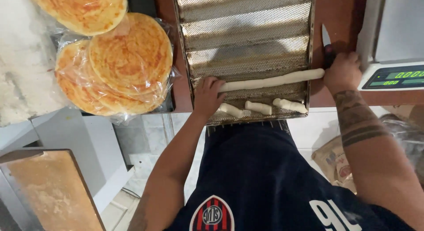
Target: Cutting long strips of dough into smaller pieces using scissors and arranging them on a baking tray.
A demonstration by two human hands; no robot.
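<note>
Now both hands, left and right, pinch the dough rope's ends; I'd lay it straight along the tray's near-edge groove.

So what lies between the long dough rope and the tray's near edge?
In the head view, three short dough pieces lie in a row on the perforated tray, between the long dough rope and the tray's near edge.
</note>
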